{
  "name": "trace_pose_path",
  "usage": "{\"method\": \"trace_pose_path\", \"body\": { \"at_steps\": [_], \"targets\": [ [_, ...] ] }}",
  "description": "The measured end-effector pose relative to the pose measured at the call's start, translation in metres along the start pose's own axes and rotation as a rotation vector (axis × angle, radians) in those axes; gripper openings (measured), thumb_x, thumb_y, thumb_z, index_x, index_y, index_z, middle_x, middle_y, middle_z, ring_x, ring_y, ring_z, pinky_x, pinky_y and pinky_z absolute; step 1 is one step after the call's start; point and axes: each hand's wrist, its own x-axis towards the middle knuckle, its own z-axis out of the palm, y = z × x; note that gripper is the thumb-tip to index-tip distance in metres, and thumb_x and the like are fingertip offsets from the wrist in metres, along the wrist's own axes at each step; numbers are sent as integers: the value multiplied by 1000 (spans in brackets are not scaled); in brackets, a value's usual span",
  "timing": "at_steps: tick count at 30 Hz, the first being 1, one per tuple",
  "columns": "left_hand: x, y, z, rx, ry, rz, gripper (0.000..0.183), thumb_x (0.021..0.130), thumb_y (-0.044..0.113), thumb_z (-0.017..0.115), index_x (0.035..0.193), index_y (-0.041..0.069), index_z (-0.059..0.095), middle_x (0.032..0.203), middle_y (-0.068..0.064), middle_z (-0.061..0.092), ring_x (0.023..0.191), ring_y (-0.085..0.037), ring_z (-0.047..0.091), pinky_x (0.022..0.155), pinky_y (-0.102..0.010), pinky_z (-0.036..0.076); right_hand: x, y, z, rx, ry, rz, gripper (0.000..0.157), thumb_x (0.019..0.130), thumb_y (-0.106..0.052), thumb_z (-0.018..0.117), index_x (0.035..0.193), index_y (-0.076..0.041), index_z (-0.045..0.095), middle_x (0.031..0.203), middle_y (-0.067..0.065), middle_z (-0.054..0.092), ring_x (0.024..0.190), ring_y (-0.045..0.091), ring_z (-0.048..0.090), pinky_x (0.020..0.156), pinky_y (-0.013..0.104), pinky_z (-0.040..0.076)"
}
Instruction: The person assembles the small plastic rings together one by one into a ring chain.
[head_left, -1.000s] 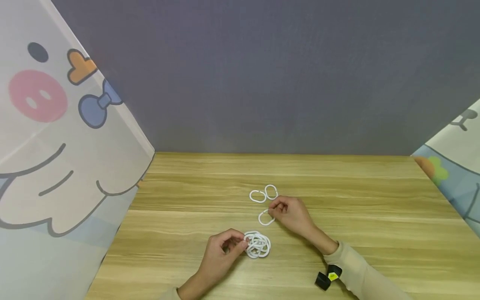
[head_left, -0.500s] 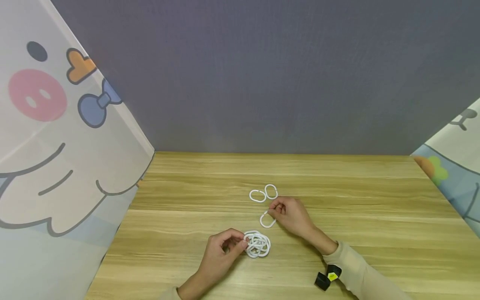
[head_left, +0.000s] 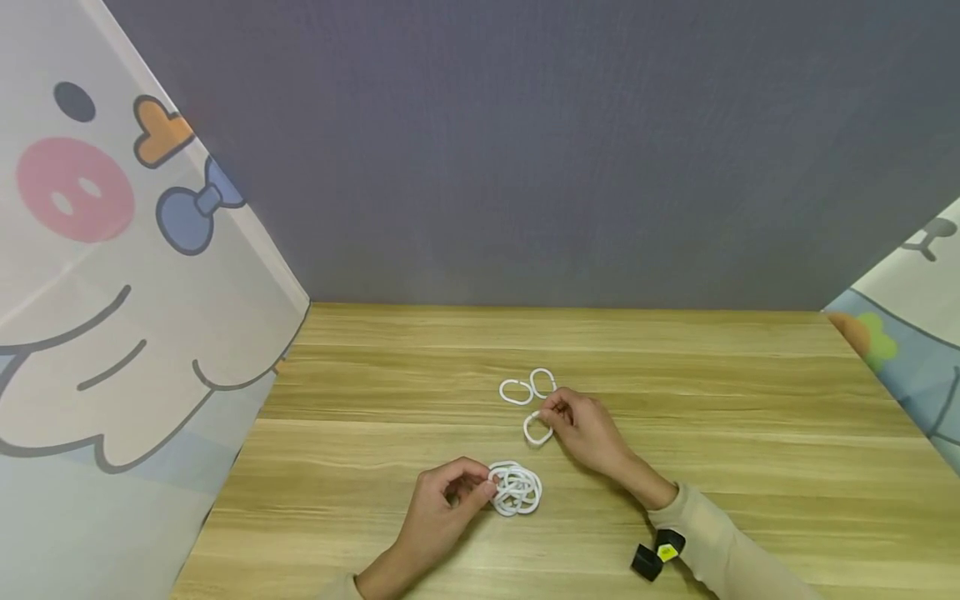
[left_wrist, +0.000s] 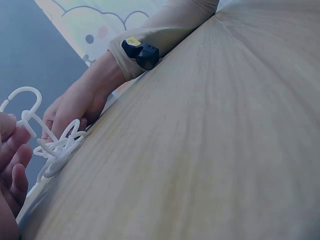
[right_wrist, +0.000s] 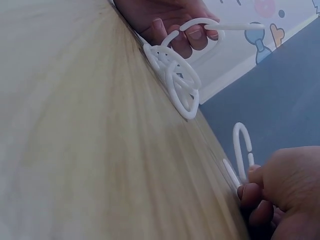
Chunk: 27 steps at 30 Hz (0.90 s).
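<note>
My left hand (head_left: pixel 446 504) pinches one white plastic curtain ring between thumb and fingertips. That ring hooks into a tangled heap of linked curtain rings (head_left: pixel 536 500) resting on the wooden table. In the right wrist view, linked rings (right_wrist: pixel 184 102) dangle from the left fingers down into the heap. Beyond the heap, my right hand (head_left: pixel 588 429) pinches a single oval curtain ring (head_left: pixel 527 432) close over the tabletop. This ring stands tilted in the right wrist view, with a small gap in its side. Its lower end is partly hidden by the fingers.
Two loose curtain rings (head_left: pixel 516 404) lie side by side just beyond the right hand. A grey panel (head_left: pixel 562 167) stands along the table's far edge, with cartoon-printed panels at both sides. A black wrist camera (head_left: pixel 660 554) is strapped to the right sleeve.
The single ring in my right hand first shifts slightly toward me, then rises and tilts. The right hand moves slightly. My left hand and the heap stay put.
</note>
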Motion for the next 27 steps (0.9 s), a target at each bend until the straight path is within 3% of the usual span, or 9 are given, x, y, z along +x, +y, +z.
{"method": "trace_pose_path", "body": {
  "at_steps": [7,17,23,27],
  "targets": [
    [0,0,0,-2,-7,-1,7,97,0,81,100,6,79,87,-7,78,73,2,58,58,-21,51,-1,2,0,156,14,62,5,102,1,77,100,-2,73,82,3,70,60,4,52,52,19,41],
    [0,1,0,-2,-1,-5,8,97,-1,81,98,6,79,85,-8,78,70,3,57,56,-20,50,-1,1,2,310,14,27,3,101,6,75,104,5,73,80,11,71,52,5,52,45,20,43],
    [0,1,0,-4,-6,-12,7,98,0,81,99,7,79,86,-7,78,69,3,56,56,-20,49,-1,4,2,297,26,-39,16,103,9,70,115,2,78,83,13,72,53,3,51,45,20,43],
    [0,1,0,-7,-9,-15,7,98,0,81,99,7,79,86,-7,78,69,3,56,56,-20,49,-1,5,2,262,45,-87,19,106,8,67,118,-1,80,94,15,77,58,1,51,49,21,44]
  ]
}}
